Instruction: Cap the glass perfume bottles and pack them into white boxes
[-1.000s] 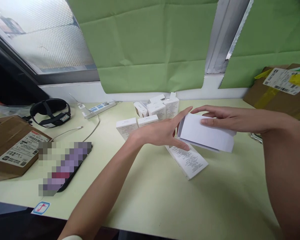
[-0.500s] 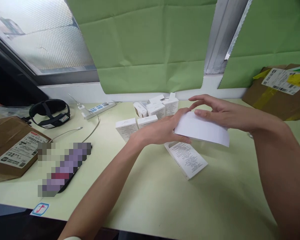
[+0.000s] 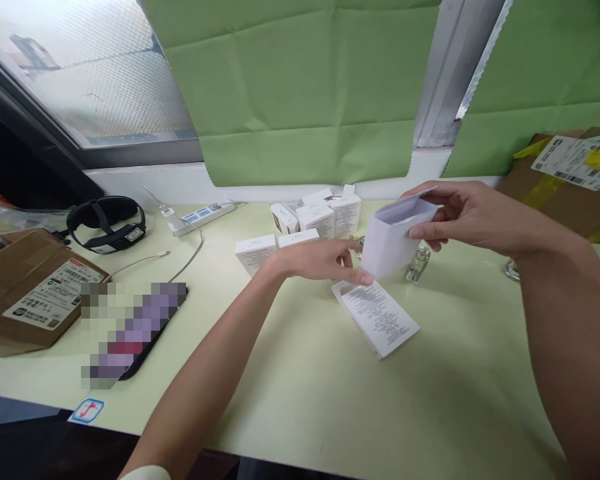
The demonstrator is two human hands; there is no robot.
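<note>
Both of my hands hold a small white carton (image 3: 393, 241) above the pale green table (image 3: 300, 387). The carton stands nearly upright with its top end open. My right hand (image 3: 460, 217) grips its upper part, thumb on the raised flap. My left hand (image 3: 325, 260) pinches its lower corner. Under the carton lies another white box (image 3: 377, 319), flat, its printed face up. A small clear glass bottle (image 3: 417, 265) stands on the table just right of the carton.
Several white boxes (image 3: 310, 223) cluster at the back. A power strip (image 3: 203, 217) with its cable, a black headband device (image 3: 105, 223) and a dark flat device (image 3: 135, 330) lie at the left. Brown parcels sit at the far left (image 3: 30, 293) and back right (image 3: 570, 180).
The carton was lying flat between my hands; it has been raised and turned upright with its top open. The glass bottle behind it has come into view.
</note>
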